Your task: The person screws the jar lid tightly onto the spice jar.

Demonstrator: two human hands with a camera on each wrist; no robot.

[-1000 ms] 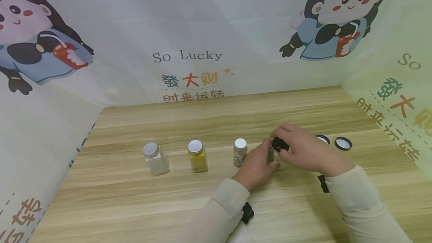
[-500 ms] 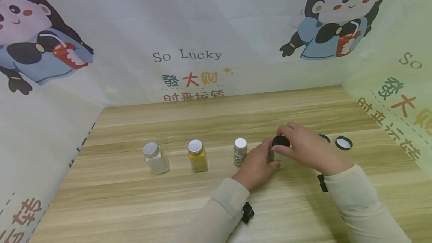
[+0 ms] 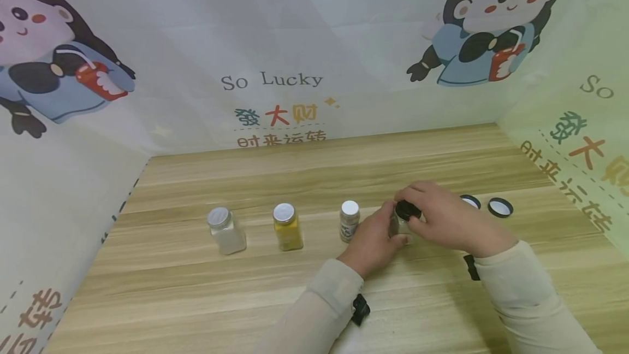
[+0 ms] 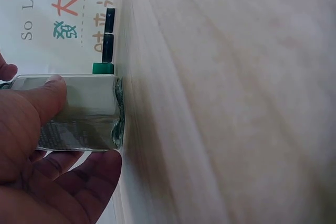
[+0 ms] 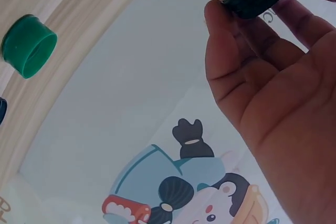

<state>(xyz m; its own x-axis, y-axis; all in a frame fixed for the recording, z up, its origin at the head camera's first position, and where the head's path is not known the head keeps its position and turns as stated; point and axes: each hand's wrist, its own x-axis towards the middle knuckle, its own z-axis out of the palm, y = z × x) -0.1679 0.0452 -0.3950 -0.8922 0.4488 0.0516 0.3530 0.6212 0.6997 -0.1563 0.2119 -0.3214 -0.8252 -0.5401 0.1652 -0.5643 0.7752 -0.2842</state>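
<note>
The held jar [image 4: 89,98] stands on the table [image 3: 221,299] under its own lid [image 3: 407,210]. Left of it, nearest first, stand a bottle [image 3: 349,223], a second jar [image 3: 289,235] and a third jar [image 3: 228,238]; right of it lie a cap [image 5: 26,45], a near lid [image 3: 470,202] and a far lid [image 3: 500,207]; behind it hangs the cloth [image 3: 187,42].

head view high, looking forward and down, wrist views close and tilted, all sharing one jar [image 4: 86,97]

Yellow jar [image 3: 289,234], passable gap, white-capped bottle [image 3: 349,222] — left hand [image 3: 375,242] blocking beyond
</note>
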